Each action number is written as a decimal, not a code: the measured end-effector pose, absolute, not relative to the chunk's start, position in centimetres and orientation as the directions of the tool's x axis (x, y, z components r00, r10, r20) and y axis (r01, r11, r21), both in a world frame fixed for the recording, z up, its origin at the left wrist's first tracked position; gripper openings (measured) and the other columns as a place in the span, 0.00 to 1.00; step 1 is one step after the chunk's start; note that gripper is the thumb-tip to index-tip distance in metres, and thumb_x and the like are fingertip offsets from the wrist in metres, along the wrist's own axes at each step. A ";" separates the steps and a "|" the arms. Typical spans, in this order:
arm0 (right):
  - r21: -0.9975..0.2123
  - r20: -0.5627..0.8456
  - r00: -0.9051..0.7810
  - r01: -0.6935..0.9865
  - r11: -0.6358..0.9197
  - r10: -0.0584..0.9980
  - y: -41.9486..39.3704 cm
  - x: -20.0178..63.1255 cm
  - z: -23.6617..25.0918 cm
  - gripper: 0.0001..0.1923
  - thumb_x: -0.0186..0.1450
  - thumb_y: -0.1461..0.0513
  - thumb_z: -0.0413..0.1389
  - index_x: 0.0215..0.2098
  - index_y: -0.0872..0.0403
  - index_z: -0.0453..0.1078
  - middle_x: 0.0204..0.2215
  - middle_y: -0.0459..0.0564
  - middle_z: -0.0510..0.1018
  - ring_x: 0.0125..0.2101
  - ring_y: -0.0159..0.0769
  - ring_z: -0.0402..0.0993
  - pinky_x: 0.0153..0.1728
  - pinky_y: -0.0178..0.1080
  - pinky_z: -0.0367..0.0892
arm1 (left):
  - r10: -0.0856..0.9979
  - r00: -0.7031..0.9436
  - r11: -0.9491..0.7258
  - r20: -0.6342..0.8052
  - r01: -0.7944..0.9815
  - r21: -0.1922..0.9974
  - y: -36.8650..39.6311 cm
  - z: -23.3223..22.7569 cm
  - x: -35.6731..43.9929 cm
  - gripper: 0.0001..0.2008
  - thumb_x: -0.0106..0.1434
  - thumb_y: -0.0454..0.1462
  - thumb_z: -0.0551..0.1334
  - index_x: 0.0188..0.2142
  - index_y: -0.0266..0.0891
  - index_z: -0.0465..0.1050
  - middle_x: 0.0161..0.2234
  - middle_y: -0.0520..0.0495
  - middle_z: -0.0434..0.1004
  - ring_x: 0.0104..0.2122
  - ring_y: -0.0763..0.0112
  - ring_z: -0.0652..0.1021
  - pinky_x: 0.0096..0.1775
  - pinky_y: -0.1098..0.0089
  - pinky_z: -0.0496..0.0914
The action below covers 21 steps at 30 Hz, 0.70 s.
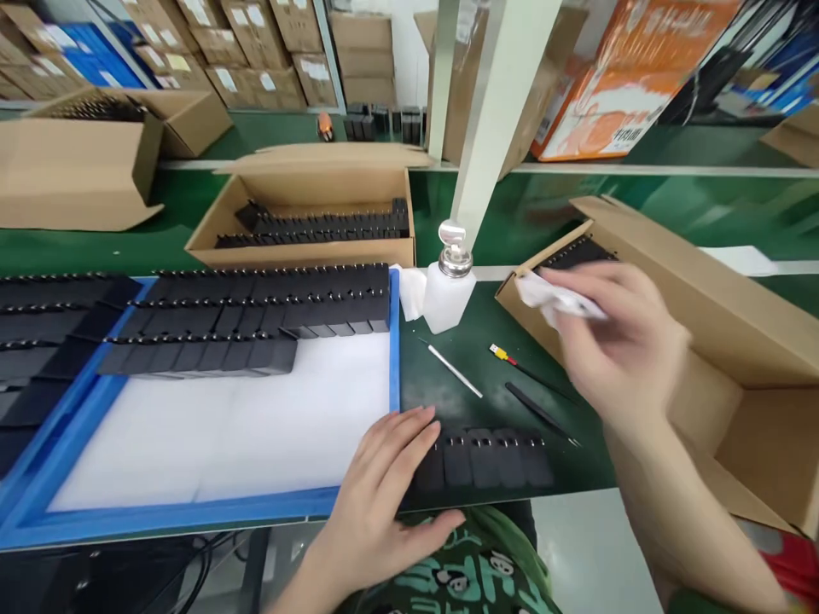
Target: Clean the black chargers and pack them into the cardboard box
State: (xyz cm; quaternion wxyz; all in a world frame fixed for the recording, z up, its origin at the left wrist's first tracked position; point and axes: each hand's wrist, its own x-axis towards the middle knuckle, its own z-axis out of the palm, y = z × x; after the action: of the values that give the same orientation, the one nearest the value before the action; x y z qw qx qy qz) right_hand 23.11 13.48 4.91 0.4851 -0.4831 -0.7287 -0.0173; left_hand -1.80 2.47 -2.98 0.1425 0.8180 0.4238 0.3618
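My left hand [377,495] lies flat on the green bench, fingers spread, touching the left end of a short row of black plastic parts [490,459] near the front edge. My right hand [618,341] hovers blurred above the bench at the right, its fingers closed on a crumpled white cloth [551,298]. Just behind the cloth is an open cardboard box [717,315] with black parts inside.
A blue-framed white tray [211,443] at left holds rows of black parts [256,311]. A white pump bottle [449,286] stands behind a metal pick [455,371], a red-yellow tipped tool [512,360] and black tweezers [541,414]. Another open box [307,217] sits behind the tray.
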 end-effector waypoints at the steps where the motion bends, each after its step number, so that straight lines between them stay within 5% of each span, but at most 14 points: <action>1: -0.402 0.764 -0.098 0.701 0.589 0.638 15.9 22.0 5.6 0.16 0.67 0.69 0.54 0.47 0.49 0.77 0.39 0.50 0.76 0.39 0.38 0.75 0.40 0.42 0.71 | 0.807 0.342 -0.581 0.481 0.606 0.544 2.0 -3.0 -2.3 0.32 0.66 0.46 0.63 0.66 0.41 0.58 0.56 0.33 0.75 0.56 0.50 0.77 0.54 0.49 0.76; 7: -0.230 0.596 -0.514 0.626 0.745 0.616 21.9 18.7 4.7 0.20 0.64 0.71 0.44 0.42 0.55 0.77 0.37 0.54 0.73 0.39 0.41 0.74 0.39 0.43 0.73 | 0.863 0.208 -0.468 0.461 0.675 0.571 -0.2 -4.1 -5.7 0.25 0.66 0.38 0.62 0.62 0.42 0.64 0.54 0.35 0.76 0.54 0.54 0.78 0.50 0.56 0.79; 13: -0.219 0.595 -0.498 0.654 0.724 0.631 21.1 19.2 4.7 0.10 0.66 0.61 0.53 0.41 0.54 0.76 0.37 0.55 0.72 0.39 0.45 0.73 0.40 0.48 0.73 | 0.838 0.200 -0.502 0.509 0.649 0.572 -0.4 -4.3 -6.9 0.22 0.65 0.33 0.64 0.58 0.37 0.67 0.53 0.35 0.75 0.53 0.57 0.77 0.51 0.58 0.78; 21: -0.112 0.512 -0.498 0.770 0.628 0.701 21.9 19.1 5.6 0.12 0.69 0.59 0.51 0.29 0.51 0.72 0.37 0.55 0.74 0.39 0.44 0.73 0.40 0.47 0.70 | 0.742 0.202 -0.636 0.640 0.515 0.575 -0.5 -4.4 -5.4 0.20 0.62 0.31 0.66 0.54 0.32 0.71 0.48 0.37 0.78 0.47 0.58 0.80 0.47 0.54 0.78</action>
State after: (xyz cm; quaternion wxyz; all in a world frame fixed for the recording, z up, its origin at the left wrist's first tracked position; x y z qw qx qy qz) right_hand 19.14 21.85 5.64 0.2641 -0.4260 -0.8628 -0.0655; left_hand -5.41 -0.53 -4.36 0.1181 0.7663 0.4098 0.4804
